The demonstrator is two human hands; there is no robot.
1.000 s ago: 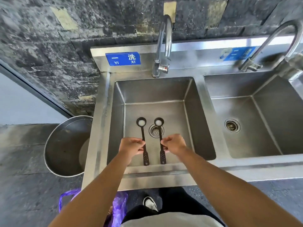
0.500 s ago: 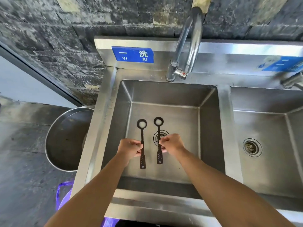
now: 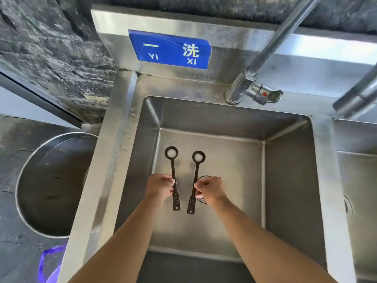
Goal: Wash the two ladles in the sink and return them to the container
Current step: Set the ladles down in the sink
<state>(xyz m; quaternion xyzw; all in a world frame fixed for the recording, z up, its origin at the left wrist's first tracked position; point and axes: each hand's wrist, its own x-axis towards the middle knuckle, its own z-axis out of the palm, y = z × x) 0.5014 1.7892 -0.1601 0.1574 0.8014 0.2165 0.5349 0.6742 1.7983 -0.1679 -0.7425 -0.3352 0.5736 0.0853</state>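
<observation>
Fingers of the left hand (image 3: 160, 185) are pinched on the shaft of the left ladle (image 3: 173, 176), a little above its flat perforated handle end. Fingers of the right hand (image 3: 210, 189) are pinched in the same manner on the shaft of the right ladle (image 3: 195, 180). Both ladles are dark, slender, and held side by side over the left sink basin (image 3: 285, 180), small round bowls pointing to the far side, handle ends to the near side. Each bowl shows a pale interior. The two shafts lean slightly toward each other at the near ends without touching. Whether either ladle touches the basin floor cannot be told. A drain (image 3: 201, 199) shows partly behind the right hand.

Beyond the basin, a faucet (image 3: 251, 78) rises from the far-right corner of the deck, with a short lever carrying a red mark. A blue sign (image 3: 171, 49) with white characters and the letters YI XI is fixed to the backsplash. A second basin (image 3: 357, 190) adjoins on the right. A large round metal container (image 3: 49, 184) stands on the floor left of the sink unit, with a purple plastic bag (image 3: 50, 264) near it.
</observation>
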